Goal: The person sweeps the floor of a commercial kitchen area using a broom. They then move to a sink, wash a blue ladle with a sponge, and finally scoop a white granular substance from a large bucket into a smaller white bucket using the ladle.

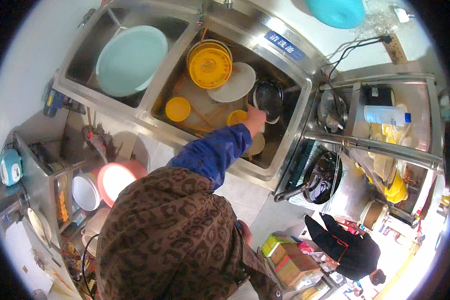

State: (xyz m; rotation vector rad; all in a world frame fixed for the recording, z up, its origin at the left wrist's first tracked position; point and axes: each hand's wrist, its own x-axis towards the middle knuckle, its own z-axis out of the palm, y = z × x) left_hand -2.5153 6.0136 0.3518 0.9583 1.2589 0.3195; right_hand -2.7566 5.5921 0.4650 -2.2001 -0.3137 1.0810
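My left hand (256, 119), in a blue sleeve, reaches into the right basin of a stainless-steel sink (146, 99). It is at the near rim of a black round vessel (269, 98); its fingertips are hidden, so whether it grips the rim cannot be told. A yellow cup (236, 117) lies just left of that hand. Further left are a white plate (237, 83), stacked yellow dishes (209, 66) and another yellow cup (178, 109). Chopsticks (201, 115) lie in the cloudy water. Mostly hidden by my coat, my right hand (245, 231) shows only in part.
A pale green basin (132, 61) fills much of the left sink compartment. To the right, a black frying pan (322, 176) sits by a metal shelf rail (375, 150). Cardboard boxes (294, 266) stand behind, near another person (347, 249) in dark clothes.
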